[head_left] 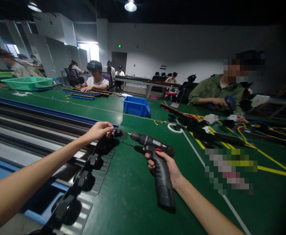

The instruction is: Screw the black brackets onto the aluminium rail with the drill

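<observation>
My right hand [167, 164] is wrapped round the grip of a black cordless drill [161, 163], its bit pointing left. The fingers of my left hand [101, 131] are pinched together at the far end of a row of black brackets [91, 179]; what sits between the fingertips is too small to make out. A short gap separates the drill's tip from these fingers. Slotted plates jut from the brackets over the green table [123, 195]. Long black and silver rails [35, 127] run leftward from the brackets.
A blue bin [136, 106] stands beyond the drill, with a white ring [175, 128] to its right. Dark strips with coloured cables [213, 130] spread across the right side. A green basket [27, 83] sits far left. Co-workers sit around; one at right [221, 91] holds a drill.
</observation>
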{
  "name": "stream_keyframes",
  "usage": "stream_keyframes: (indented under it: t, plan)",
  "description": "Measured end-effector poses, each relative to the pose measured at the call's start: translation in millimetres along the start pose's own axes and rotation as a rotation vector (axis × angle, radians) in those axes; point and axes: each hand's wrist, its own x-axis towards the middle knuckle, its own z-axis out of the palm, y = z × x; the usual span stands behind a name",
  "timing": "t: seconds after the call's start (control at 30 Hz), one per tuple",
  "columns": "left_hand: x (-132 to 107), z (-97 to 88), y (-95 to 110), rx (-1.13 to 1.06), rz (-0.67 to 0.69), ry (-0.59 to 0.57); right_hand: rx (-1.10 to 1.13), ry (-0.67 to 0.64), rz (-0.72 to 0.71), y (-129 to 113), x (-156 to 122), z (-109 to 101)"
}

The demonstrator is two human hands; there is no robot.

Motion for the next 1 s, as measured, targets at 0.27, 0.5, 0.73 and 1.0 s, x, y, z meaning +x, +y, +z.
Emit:
stream_keyframes:
  t: [0.27, 0.5, 0.73, 1.0]
  plan:
    - [-3, 5.8, 13, 0.073, -0.024, 0.026, 0.002, -0.016, 0.01, -2, 2, 0]
    - [-4, 6.6, 13, 0.107, 0.001, 0.014, 0.001, 0.008, 0.076, -4, 0, 3]
    - [-2, 4.0, 9, 0.048, -0.018, 0.044, -0.005, 0.014, 0.059, -3, 1, -1]
    - [-2, 3.6, 9, 0.083, -0.015, 0.014, -0.009, 0.003, 0.049, -2, 1, 1]
